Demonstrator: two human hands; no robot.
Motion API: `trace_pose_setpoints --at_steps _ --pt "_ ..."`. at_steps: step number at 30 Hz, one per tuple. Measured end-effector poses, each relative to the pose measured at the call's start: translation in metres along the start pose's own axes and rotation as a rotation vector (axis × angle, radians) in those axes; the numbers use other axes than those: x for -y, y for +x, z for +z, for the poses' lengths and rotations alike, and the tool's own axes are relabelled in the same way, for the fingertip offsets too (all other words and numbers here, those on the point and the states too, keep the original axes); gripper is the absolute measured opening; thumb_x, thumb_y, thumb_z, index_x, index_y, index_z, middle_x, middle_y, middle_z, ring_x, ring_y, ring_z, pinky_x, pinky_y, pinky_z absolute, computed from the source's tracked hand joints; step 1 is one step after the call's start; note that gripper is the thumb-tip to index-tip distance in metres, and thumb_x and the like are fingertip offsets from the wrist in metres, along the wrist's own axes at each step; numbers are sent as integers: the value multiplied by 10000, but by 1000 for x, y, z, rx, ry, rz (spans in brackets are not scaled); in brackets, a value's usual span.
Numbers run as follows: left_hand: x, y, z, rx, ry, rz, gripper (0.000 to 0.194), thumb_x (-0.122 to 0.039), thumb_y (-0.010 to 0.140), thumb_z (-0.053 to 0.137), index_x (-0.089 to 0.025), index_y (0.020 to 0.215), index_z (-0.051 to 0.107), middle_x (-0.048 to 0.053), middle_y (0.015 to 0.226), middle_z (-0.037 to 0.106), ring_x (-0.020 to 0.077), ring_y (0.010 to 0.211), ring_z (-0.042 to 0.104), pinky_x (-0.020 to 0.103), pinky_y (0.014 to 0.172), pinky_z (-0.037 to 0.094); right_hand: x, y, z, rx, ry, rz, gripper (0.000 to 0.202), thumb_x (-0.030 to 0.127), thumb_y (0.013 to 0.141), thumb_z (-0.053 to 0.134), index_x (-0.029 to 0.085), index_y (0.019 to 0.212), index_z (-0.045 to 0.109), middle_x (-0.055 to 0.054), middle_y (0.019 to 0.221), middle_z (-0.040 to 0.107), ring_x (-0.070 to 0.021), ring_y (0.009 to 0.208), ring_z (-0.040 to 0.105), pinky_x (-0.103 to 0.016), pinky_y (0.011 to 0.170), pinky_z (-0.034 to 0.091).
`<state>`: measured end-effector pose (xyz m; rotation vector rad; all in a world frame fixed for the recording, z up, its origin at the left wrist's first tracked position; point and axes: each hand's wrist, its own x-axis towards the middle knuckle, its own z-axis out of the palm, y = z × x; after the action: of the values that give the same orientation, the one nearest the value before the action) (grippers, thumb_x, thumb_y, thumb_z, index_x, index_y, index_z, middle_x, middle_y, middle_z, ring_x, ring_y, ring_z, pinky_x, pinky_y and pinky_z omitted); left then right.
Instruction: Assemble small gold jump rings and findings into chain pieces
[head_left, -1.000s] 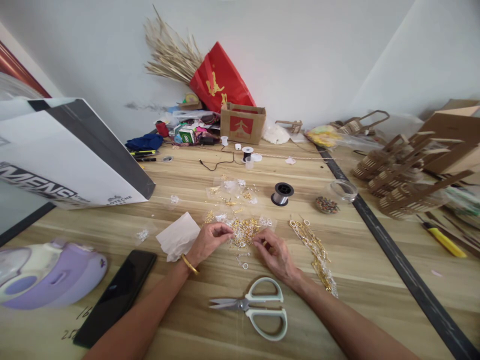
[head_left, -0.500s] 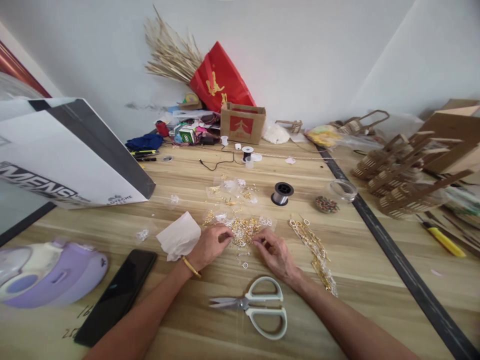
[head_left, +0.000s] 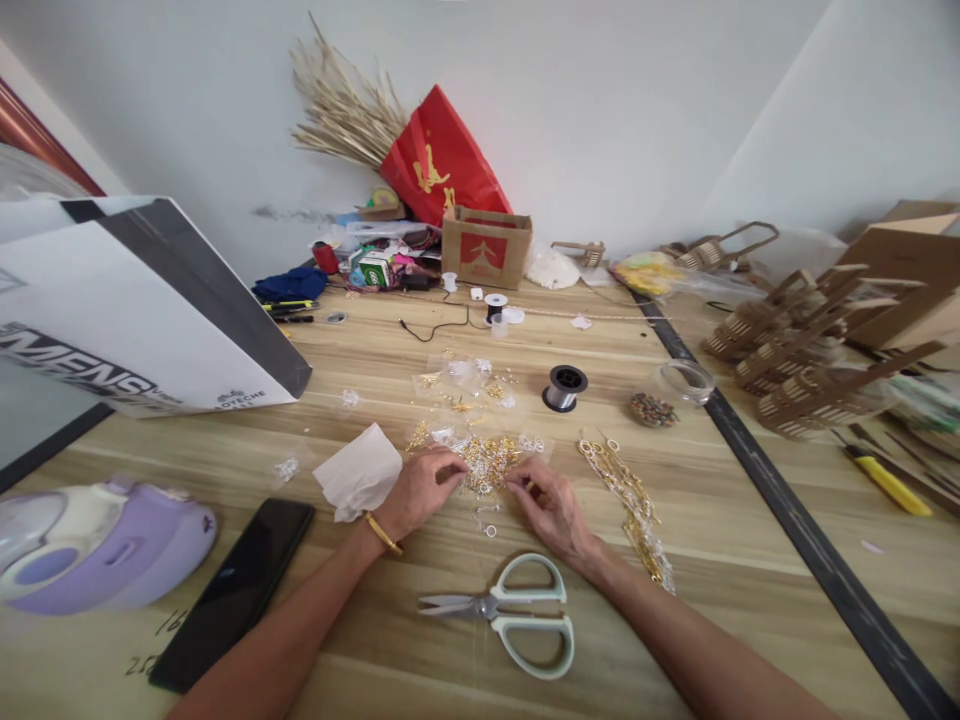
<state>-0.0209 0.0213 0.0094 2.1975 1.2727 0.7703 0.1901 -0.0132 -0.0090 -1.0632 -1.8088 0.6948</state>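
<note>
Gold findings (head_left: 489, 462) lie heaped between both hands, touching their fingertips

Scissors (head_left: 510, 610) before the hands, phone (head_left: 232, 590) left, spool (head_left: 564, 387) behind.

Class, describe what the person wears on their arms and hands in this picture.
Both forearms are bare, with no sleeves in view. The left hand has a gold bangle at its wrist. The right hand shows no ring, watch or glove.
</note>
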Motion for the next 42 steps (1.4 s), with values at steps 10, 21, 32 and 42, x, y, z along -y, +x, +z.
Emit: trace_pose_setpoints --at_steps 10,21,32,42 --pt "-1 0 -2 56 127 -8 99 -104 781 601 -155 835 666 41 843 647 173 829 580 295 813 440 0 0 -1 4 -3 -4 127 246 882 497 189 835 600 -32 751 596 -140 661 545 -232 531 428" --pt "0 -4 4 111 172 62 142 -112 819 555 -185 830 677 29 839 619 172 852 565 299 829 426 -3 0 0 6 0 -8 114 238 882 500 187 852 598 -31 754 591 -133 641 536 -228 518 423" --pt "2 -2 2 81 44 62 165 -80 816 536 -175 770 662 21 802 632 153 798 576 275 780 433 -3 0 0 16 3 -9 97 202 875 506 184 835 593 -28 747 586 -129 653 537 -220 524 424" --pt "1 0 0 20 99 20 118 -80 797 569 -160 774 653 39 817 646 171 812 576 311 802 442 -1 0 -1 22 -3 0 112 231 880 495 191 851 596 -30 756 590 -133 652 540 -230 531 426"
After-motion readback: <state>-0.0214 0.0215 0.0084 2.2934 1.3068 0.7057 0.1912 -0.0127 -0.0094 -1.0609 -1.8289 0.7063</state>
